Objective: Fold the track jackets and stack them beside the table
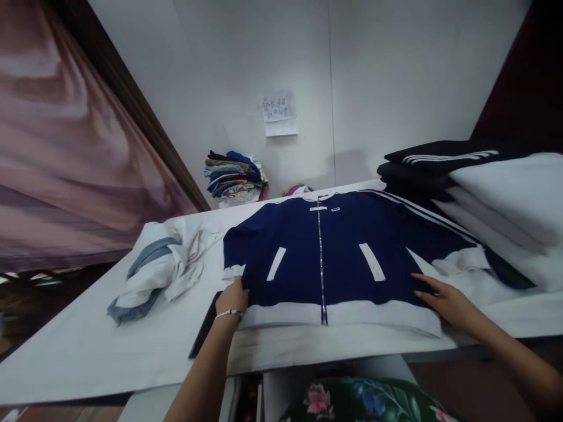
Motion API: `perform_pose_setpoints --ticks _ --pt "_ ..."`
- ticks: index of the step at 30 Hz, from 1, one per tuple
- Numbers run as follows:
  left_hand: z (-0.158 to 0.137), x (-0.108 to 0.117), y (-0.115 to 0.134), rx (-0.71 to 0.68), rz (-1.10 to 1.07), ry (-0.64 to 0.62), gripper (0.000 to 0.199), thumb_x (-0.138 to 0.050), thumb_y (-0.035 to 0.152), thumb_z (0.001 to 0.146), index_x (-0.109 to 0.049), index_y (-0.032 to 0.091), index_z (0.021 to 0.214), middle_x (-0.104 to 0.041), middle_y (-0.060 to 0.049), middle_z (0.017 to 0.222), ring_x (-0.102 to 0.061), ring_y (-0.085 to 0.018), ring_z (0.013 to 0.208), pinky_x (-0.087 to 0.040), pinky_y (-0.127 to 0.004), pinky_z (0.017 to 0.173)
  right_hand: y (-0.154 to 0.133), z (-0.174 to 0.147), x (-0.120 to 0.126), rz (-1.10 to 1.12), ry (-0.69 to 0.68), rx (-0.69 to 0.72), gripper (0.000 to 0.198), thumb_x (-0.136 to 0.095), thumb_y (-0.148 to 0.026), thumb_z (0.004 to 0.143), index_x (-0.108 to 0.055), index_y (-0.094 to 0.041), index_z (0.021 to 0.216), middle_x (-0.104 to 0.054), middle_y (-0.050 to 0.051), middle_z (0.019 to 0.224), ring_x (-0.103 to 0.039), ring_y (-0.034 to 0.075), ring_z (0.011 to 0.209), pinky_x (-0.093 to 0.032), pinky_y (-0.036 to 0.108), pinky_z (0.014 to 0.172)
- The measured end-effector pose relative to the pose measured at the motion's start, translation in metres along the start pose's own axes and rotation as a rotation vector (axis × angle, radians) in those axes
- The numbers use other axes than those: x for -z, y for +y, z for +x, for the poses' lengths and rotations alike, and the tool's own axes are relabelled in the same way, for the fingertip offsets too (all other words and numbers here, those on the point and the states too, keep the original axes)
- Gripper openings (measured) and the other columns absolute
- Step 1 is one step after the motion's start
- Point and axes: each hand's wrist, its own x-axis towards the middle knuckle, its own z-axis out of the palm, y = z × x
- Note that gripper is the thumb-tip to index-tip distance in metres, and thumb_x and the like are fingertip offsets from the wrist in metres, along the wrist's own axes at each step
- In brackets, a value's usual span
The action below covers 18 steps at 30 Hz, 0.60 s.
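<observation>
A navy blue zip-up jacket lies front up and spread out on the white table, its collar at the far side. White bands trim its hem and cuffs, and white strips mark the two pockets. My left hand is closed at the jacket's left side near the hem and cuff; its fingertips are partly hidden. At the opposite side edge, my right hand rests with its fingers stretched out and apart, touching the fabric. The right sleeve angles outward, with its white cuff on the table.
Crumpled white and denim clothes lie at left. A flat black object sits beside my left forearm. Folded clothes are stacked at the back, and a large folded pile stands at right. A paper note hangs on the wall.
</observation>
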Motion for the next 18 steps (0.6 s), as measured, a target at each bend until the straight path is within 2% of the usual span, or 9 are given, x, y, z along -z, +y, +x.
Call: perform_pose_setpoints --ticks 3,5,6,8,11,14,18 --pt "-0.010 0.000 0.016 -0.091 0.073 0.234 0.041 -0.047 0.029 0.088 -0.052 0.013 0.125 -0.061 -0.018 0.119 -0.058 -0.032 0.110 -0.047 -0.044 0.087 -0.005 0.000 0.006 -0.145 -0.148 0.014 0.055 -0.048 -0.051 0.079 -0.063 -0.020 0.121 -0.072 0.005 0.081 -0.065 0.022 0.068 -0.053 0.034 0.067" --pt "-0.013 0.000 0.032 -0.250 0.036 0.362 0.044 -0.047 0.034 0.088 -0.053 0.013 0.127 -0.055 -0.017 0.129 -0.051 -0.031 0.120 -0.043 -0.043 0.097 -0.014 0.007 0.016 -0.279 -0.086 0.056 0.051 -0.044 -0.051 0.083 -0.063 -0.022 0.121 -0.072 0.006 0.088 -0.066 0.024 0.075 -0.052 0.037 0.072" --pt "-0.014 -0.003 0.041 -0.345 -0.003 0.380 0.046 -0.047 0.036 0.088 -0.053 0.013 0.128 -0.052 -0.016 0.134 -0.047 -0.029 0.125 -0.040 -0.041 0.102 -0.018 0.013 0.023 -0.336 -0.001 0.093 0.049 -0.042 -0.050 0.085 -0.062 -0.022 0.121 -0.071 0.007 0.095 -0.066 0.025 0.082 -0.052 0.038 0.075" --pt "-0.014 -0.011 0.057 -0.486 -0.058 0.339 0.050 -0.048 0.041 0.088 -0.051 0.016 0.131 -0.044 -0.013 0.143 -0.038 -0.026 0.134 -0.033 -0.041 0.109 -0.022 0.028 0.040 -0.440 0.211 0.185 0.049 -0.039 -0.046 0.088 -0.060 -0.020 0.123 -0.064 0.011 0.116 -0.062 0.028 0.102 -0.049 0.041 0.086" --pt "-0.012 -0.032 0.071 -0.458 -0.053 0.186 0.058 -0.043 0.048 0.089 -0.044 0.019 0.139 -0.033 -0.012 0.151 -0.026 -0.030 0.140 -0.025 -0.053 0.110 -0.016 0.050 0.068 -0.609 0.441 0.234 0.052 -0.036 -0.040 0.090 -0.053 -0.011 0.129 -0.046 0.018 0.138 -0.046 0.033 0.124 -0.040 0.046 0.100" --pt "-0.008 -0.049 0.071 -0.378 -0.041 0.066 0.061 -0.036 0.051 0.091 -0.037 0.020 0.144 -0.027 -0.012 0.153 -0.022 -0.031 0.142 -0.023 -0.058 0.109 -0.005 0.061 0.089 -0.706 0.453 0.120 0.053 -0.035 -0.036 0.091 -0.046 -0.007 0.133 -0.045 0.022 0.138 -0.045 0.035 0.124 -0.038 0.046 0.102" --pt "-0.006 -0.054 0.067 -0.362 -0.016 0.046 0.064 -0.033 0.053 0.091 -0.033 0.020 0.146 -0.023 -0.011 0.155 -0.017 -0.029 0.143 -0.019 -0.056 0.111 0.003 0.065 0.094 -0.726 0.424 0.051 0.051 -0.034 -0.037 0.091 -0.043 -0.014 0.136 -0.049 0.018 0.135 -0.046 0.034 0.120 -0.041 0.044 0.098"
